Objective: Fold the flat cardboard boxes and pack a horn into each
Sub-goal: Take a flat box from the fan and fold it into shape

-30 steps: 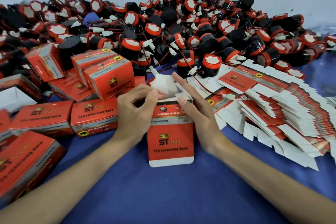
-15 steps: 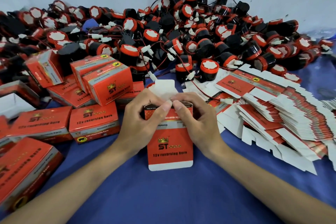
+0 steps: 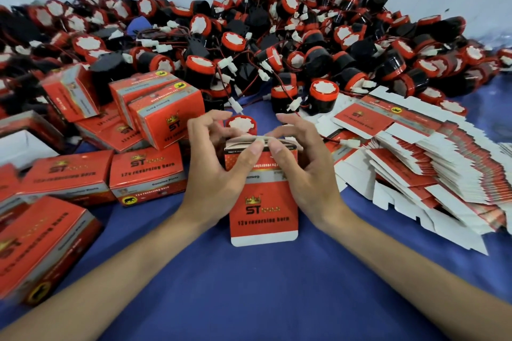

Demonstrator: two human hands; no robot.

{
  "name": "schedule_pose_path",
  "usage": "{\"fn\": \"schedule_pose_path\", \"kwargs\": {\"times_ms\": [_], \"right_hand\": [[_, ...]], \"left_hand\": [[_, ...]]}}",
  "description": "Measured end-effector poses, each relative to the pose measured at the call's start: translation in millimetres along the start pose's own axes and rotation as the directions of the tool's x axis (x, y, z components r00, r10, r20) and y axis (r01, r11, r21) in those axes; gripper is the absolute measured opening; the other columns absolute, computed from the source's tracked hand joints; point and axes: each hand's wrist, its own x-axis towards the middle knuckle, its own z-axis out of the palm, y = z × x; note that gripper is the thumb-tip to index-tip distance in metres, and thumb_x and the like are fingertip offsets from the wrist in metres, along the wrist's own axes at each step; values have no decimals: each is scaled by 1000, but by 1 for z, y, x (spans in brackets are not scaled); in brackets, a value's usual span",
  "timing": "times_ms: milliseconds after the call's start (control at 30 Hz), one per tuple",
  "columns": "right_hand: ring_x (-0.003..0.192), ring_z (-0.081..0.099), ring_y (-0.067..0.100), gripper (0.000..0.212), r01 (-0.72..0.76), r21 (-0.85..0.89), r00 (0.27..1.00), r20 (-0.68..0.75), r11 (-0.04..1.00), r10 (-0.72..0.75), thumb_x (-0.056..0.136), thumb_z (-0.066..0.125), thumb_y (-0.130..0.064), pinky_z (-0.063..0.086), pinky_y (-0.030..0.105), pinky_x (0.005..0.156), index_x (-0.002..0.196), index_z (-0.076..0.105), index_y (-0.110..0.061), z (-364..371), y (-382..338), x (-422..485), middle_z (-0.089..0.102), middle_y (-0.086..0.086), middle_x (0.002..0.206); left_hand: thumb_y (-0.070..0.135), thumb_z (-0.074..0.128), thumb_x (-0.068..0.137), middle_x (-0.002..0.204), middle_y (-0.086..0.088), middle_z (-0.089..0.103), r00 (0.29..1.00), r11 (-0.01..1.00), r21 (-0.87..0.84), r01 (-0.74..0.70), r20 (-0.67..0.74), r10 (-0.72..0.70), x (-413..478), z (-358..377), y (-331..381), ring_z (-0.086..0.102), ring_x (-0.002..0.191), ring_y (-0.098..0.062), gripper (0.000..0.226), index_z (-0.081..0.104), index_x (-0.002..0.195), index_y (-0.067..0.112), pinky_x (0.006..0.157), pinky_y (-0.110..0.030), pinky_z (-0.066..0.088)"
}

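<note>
A red cardboard box (image 3: pixel 263 202) printed "12v reversing horn" stands on the blue cloth in the middle, its long lid flap lying flat toward me. My left hand (image 3: pixel 216 171) and my right hand (image 3: pixel 307 171) hold it from either side. Both thumbs press on the folded flaps at its far top edge, fingers arched over the opening. A horn (image 3: pixel 240 124) with a red rim and white face shows just behind the box. Whether a horn is inside the box is hidden.
A big heap of black and red horns (image 3: pixel 277 44) with wires fills the back by the wall. Several folded boxes (image 3: pixel 146 174) are piled at the left. A fanned stack of flat boxes (image 3: pixel 432 163) lies at the right. Blue cloth (image 3: pixel 263 291) covers the table.
The white flap that stood up at the box's far end has been folded down. Both hands moved from spread fingers to thumbs pressing on the top edge.
</note>
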Motion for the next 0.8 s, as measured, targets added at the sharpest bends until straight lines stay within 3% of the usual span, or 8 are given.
{"fn": "schedule_pose_path", "kwargs": {"times_ms": [100, 267, 400, 533, 633, 733, 800], "right_hand": [[88, 62, 7, 11, 29, -33, 1000, -5, 999, -29, 90, 57, -20, 47, 18, 77, 95, 65, -13, -1, 3, 0, 66, 2, 95], [78, 60, 4, 20, 26, -44, 999, -29, 999, -27, 88, 58, -30, 45, 16, 71, 81, 64, -13, 1, 4, 1, 65, 0, 85], [72, 63, 4, 18, 7, -26, 1000, -6, 1000, -7, 88, 55, -35, 45, 15, 64, 79, 63, -21, 2, 1, 1, 66, -7, 79], [66, 63, 1, 14, -1, -10, 1000, 4, 1000, 1, 91, 57, -25, 44, 11, 59, 79, 64, -22, 1, -1, 1, 65, -13, 72], [68, 62, -2, 11, 29, -23, 1000, -4, 999, -29, 90, 57, -21, 43, 9, 61, 82, 61, -26, 1, -2, 0, 63, -17, 72], [74, 60, -1, 2, 27, 19, 1000, -9, 999, -27, 89, 59, -20, 43, 10, 68, 89, 59, -18, 1, -1, 0, 62, -13, 79], [76, 60, 1, 14, 0, 58, 1000, 6, 998, 0, 87, 58, -28, 44, 13, 70, 94, 59, -15, 0, -1, -2, 62, -11, 80]], "left_hand": [[38, 58, 85, 102, -12, 56, 998, 997, 69, -45, 49, 42, 2, -2, 1, 60, 91, -15, 26, 52, 103, 21, 81, -24, 47], [31, 54, 89, 84, -6, 59, 990, 981, 157, -115, 102, 100, 5, -2, 2, 58, 80, -17, 31, 59, 79, 2, 76, -29, 45], [28, 53, 90, 77, -5, 60, 984, 975, 151, -161, 97, 147, 5, -3, 0, 59, 75, -14, 27, 58, 68, 13, 72, -27, 45], [35, 52, 90, 81, -5, 65, 989, 980, 162, -117, 107, 101, 6, -4, 1, 62, 74, -14, 28, 63, 73, 14, 71, -25, 46], [36, 52, 89, 83, -2, 66, 980, 969, 189, -160, 150, 133, 6, -7, 0, 63, 78, -12, 31, 65, 78, 11, 73, -22, 47], [35, 52, 88, 88, 0, 64, 968, 988, 106, -116, 234, 88, 6, -9, 0, 62, 82, -14, 31, 63, 90, 5, 74, -22, 46], [34, 52, 87, 88, 3, 63, 961, 996, 40, -75, 271, 61, 5, -9, -1, 62, 82, -12, 30, 61, 93, 6, 74, -19, 46]]}}
